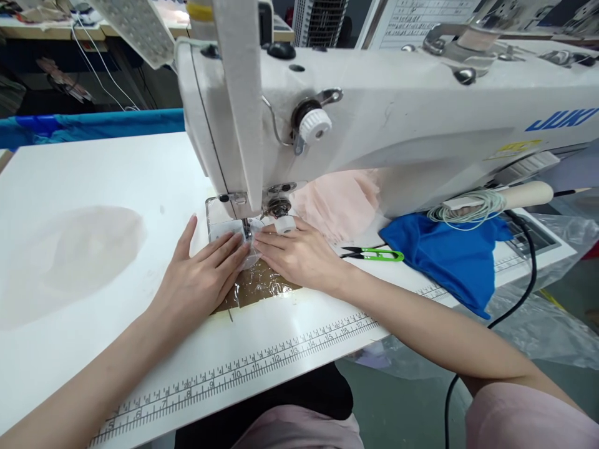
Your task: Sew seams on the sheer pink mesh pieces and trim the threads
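My left hand (201, 277) lies flat with fingers stretched out on a small piece of sheer white fabric (250, 252) under the needle and presser foot (246, 229) of a white sewing machine (397, 112). My right hand (299, 252) also lies flat, fingers together, pressing the same fabric from the right. A white thimble-like ring sits on one right finger near the presser foot. Both hands rest over a brown taped patch (257, 287) on the table.
Green thread snips (377, 254) lie right of my right hand, beside a blue cloth (449, 249) and pink fabric (337, 202). A sheer pale fabric piece (70, 255) lies at the left of the white table (116, 181). A ruler strip (262, 358) runs along the front edge.
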`<state>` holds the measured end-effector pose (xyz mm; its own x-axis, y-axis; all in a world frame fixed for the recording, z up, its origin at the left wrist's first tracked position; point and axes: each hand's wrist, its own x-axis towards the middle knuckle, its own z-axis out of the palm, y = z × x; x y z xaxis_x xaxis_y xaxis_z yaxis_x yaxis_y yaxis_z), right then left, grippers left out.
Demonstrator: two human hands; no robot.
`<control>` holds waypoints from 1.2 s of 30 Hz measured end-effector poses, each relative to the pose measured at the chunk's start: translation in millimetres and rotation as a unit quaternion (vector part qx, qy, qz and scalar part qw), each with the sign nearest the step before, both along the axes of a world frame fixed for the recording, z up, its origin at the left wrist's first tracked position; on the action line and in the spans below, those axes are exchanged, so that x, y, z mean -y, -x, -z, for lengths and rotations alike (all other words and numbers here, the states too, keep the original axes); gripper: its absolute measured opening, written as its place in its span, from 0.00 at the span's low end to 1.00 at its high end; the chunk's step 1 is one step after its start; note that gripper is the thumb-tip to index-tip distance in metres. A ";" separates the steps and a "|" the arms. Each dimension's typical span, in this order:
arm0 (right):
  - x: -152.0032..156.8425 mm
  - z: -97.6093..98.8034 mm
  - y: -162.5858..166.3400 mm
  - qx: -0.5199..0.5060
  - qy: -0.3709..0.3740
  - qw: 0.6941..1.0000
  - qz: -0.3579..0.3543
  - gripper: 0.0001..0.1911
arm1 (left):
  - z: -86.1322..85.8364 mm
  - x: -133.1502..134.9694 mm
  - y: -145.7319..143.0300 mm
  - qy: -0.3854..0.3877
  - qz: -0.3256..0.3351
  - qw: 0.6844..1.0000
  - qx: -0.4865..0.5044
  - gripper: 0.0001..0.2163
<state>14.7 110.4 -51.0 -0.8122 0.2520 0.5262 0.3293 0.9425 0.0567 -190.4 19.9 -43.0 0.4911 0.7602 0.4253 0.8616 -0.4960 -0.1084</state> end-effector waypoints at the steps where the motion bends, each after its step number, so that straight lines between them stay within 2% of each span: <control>1: -0.3 -0.1 -0.1 -0.002 -0.005 1.000 0.001 0.13 | -0.1 0.4 0.0 -0.002 0.001 1.000 -0.002 0.16; 6: -0.9 0.5 -2.5 -0.010 -0.023 1.000 -0.014 0.13 | -0.7 3.9 0.5 -0.014 0.010 1.000 -0.007 0.15; 13: -1.0 0.3 -3.2 0.004 -0.032 0.999 -0.001 0.15 | -0.2 1.4 1.7 -0.010 0.013 1.000 -0.005 0.16; 21: -3.4 0.5 -1.7 0.000 -0.020 1.000 -0.009 0.13 | -1.8 -1.2 1.4 -0.008 0.010 1.000 -0.004 0.14; 26: -4.1 0.2 0.1 0.014 0.005 1.000 0.008 0.14 | 1.9 -4.6 3.4 -0.015 0.011 1.000 -0.004 0.15; 36: -5.1 -4.4 3.9 0.057 0.010 0.998 0.033 0.16 | 3.8 -7.2 4.4 -0.012 -0.001 1.000 0.005 0.16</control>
